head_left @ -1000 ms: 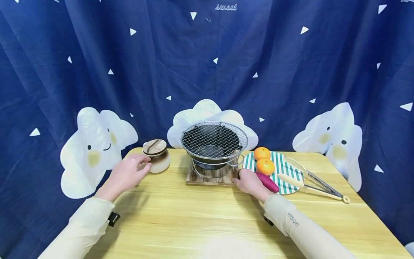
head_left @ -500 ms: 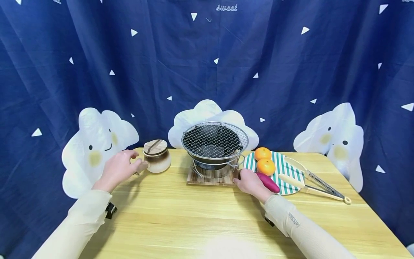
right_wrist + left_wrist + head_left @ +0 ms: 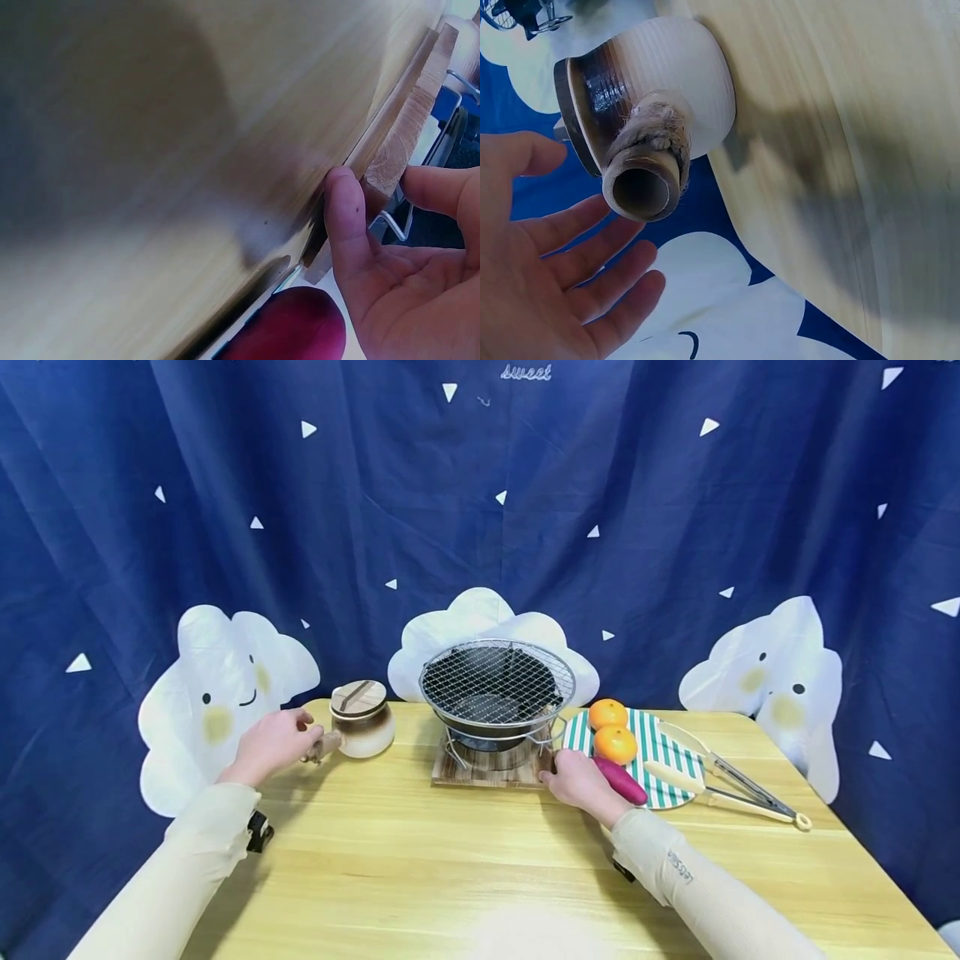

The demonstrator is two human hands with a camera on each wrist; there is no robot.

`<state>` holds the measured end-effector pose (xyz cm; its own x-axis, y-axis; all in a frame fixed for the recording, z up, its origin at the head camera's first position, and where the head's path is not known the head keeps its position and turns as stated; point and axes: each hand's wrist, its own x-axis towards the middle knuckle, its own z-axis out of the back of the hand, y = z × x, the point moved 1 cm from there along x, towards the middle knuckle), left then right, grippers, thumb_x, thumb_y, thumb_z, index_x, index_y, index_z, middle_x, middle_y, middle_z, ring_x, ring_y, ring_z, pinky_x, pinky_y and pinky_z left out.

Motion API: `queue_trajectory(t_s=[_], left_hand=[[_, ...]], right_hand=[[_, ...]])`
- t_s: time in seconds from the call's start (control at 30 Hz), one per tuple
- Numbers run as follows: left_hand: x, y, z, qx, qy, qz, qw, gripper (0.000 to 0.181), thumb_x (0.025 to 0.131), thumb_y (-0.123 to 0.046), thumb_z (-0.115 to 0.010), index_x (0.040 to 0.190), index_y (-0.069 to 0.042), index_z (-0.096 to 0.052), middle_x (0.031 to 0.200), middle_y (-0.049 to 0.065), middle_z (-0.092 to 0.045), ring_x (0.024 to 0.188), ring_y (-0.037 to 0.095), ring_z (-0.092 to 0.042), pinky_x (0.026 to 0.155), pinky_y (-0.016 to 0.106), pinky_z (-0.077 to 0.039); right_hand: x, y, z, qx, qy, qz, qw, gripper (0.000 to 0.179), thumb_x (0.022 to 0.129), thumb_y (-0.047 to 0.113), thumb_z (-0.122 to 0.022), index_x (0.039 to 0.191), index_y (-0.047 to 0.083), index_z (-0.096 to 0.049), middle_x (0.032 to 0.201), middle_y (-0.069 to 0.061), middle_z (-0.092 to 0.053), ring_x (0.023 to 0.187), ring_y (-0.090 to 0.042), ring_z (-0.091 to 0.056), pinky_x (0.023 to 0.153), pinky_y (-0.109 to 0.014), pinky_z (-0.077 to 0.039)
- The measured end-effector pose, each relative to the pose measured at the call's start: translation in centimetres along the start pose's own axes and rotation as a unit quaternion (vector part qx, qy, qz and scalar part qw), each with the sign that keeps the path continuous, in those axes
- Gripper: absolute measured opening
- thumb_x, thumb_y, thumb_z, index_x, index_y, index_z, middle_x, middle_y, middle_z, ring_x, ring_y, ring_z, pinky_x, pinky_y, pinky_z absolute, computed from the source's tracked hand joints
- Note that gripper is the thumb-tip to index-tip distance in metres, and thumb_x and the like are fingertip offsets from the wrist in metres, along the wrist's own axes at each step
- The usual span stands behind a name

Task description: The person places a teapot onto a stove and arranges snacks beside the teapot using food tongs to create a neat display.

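Observation:
A small cream-and-brown pot [image 3: 372, 737] with a wooden lid [image 3: 358, 697] stands at the table's back left. Its hollow side handle [image 3: 646, 139], wrapped in cord, points toward my left hand [image 3: 273, 745]. In the left wrist view that hand's fingers are spread and slightly bent beside the handle, without closing round it. My right hand [image 3: 583, 783] pinches the front right corner of a wooden board [image 3: 487, 776] between thumb and finger; the right wrist view shows one on each side of the corner. On this board stands a round tabletop grill [image 3: 498, 685] with a wire mesh top.
Right of the grill lies a green-and-white striped plate [image 3: 663, 789]. It holds two oranges [image 3: 615, 745] and a purple sweet potato [image 3: 621, 780], which lies close by my right hand. Tongs [image 3: 757, 793] with cream tips lie across the plate's right edge. A blue curtain [image 3: 480, 468] hangs behind the table.
My left hand has drawn back leftward from the pot's side, so the handle now shows. The right hand keeps its hold on the board's corner, and the grill looks unmoved.

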<state>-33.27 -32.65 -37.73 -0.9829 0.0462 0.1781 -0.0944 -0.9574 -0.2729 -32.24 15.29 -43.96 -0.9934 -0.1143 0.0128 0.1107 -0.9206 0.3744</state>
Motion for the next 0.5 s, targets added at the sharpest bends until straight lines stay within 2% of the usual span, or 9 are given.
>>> queue_trajectory(t_s=[0.17, 0.33, 0.5], left_hand=[[0.6, 0.4, -0.1, -0.017, 0.047, 0.002, 0.9987, 0.051, 0.096, -0.046, -0.053, 0.118, -0.002, -0.068, 0.117, 0.019, -0.071, 0.105, 0.041, -0.066, 0.077, 0.052, -0.054], [1.0, 0.8, -0.5, -0.065, 0.113, 0.010, 0.9914, 0.054, 0.100, -0.046, -0.052, 0.112, 0.004, -0.070, 0.113, 0.023, -0.070, 0.105, 0.040, -0.065, 0.085, 0.052, -0.052], [1.3, 0.9, -0.8, -0.098, 0.148, 0.037, 0.9835, 0.052, 0.099, -0.047, -0.053, 0.093, -0.001, -0.074, 0.094, 0.015, -0.072, 0.087, 0.029, -0.064, 0.073, 0.039, -0.052]], right_hand=[[0.1, -0.1, -0.1, -0.002, -0.002, 0.005, 1.0000, 0.029, 0.094, 0.028, -0.068, 0.074, 0.009, -0.058, 0.075, -0.010, -0.060, 0.067, -0.025, -0.056, 0.058, -0.035, -0.046], [0.1, -0.2, -0.1, -0.004, -0.003, 0.011, 0.9999, 0.032, 0.094, 0.028, -0.068, 0.070, 0.011, -0.057, 0.073, -0.009, -0.060, 0.066, -0.024, -0.056, 0.058, -0.036, -0.046], [-0.1, 0.0, 0.1, -0.006, 0.000, 0.006, 1.0000, 0.034, 0.094, 0.029, -0.068, 0.068, 0.011, -0.055, 0.073, -0.009, -0.060, 0.066, -0.023, -0.056, 0.059, -0.036, -0.046]])
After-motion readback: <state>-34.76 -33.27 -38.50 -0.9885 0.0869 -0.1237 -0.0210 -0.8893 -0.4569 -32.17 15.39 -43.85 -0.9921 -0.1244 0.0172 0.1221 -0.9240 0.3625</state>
